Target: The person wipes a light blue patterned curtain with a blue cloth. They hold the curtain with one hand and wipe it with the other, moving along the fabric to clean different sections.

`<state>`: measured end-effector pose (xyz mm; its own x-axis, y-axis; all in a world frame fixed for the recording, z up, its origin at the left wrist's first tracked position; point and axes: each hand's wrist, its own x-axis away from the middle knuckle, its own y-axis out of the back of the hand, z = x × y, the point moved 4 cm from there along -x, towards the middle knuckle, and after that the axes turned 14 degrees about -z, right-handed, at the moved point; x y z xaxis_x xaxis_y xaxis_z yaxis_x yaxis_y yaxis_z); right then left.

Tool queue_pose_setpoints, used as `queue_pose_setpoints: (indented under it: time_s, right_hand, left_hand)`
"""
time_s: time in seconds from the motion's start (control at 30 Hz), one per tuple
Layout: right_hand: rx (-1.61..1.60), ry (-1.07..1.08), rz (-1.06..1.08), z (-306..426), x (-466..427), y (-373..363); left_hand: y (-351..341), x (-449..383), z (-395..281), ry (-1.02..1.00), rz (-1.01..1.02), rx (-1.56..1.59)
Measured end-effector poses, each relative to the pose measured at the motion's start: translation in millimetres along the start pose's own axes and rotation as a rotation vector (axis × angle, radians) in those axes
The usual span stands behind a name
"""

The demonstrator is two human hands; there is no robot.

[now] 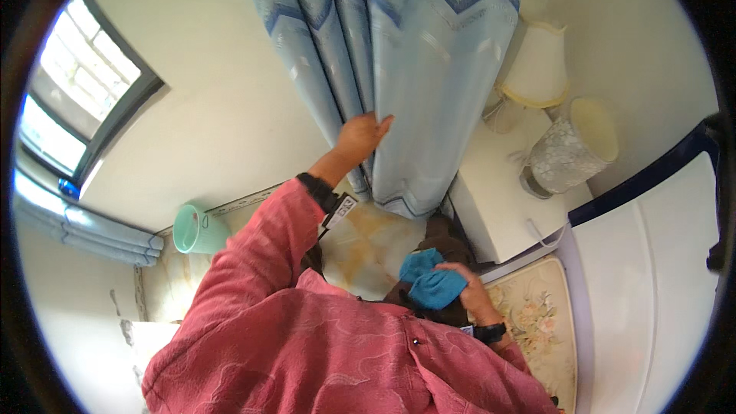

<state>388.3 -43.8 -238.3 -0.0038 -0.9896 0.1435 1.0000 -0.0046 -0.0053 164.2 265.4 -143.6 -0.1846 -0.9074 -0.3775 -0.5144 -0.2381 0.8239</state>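
Note:
A light blue curtain point(434, 98) with dark blue zigzag bands hangs in front of me, gathered into folds on its left. My left hand point(361, 138) is at the edge of its wide right-hand panel and appears to pinch the fabric, its curled fingers mostly hidden. Lower down, beside my leg, a crumpled turquoise cloth point(440, 287) is held in my right hand point(474, 294). Dark bands circle both wrists, below the pink sleeves.
A white cabinet point(489, 184) to the right bears a patterned table lamp point(566, 155) and a cream lampshade point(537, 66). Close on my right are a bed's white headboard point(621, 276) and a floral mattress point(535, 313). A mint-green bin point(195, 230) stands by the left wall, below a barred window point(86, 80).

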Motion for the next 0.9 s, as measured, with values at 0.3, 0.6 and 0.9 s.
queue_pose_setpoints:
  time_s: [0.3, 0.6, 0.9]
  right_hand:
    - [0.074, -0.071, 0.202, -3.2, 67.7, 8.8]
    - [-0.022, -0.092, 0.084, -11.1, 64.5, -2.5]
    - [-0.052, -0.294, -0.118, -7.0, 43.4, -36.8]
  left_hand:
    - [29.8, 38.4, -40.4, 0.099, -0.088, -0.108]
    - [87.9, 83.0, -109.8, -0.378, 0.17, 0.396]
    - [97.5, -115.2, -24.0, -0.115, -0.529, 0.447]
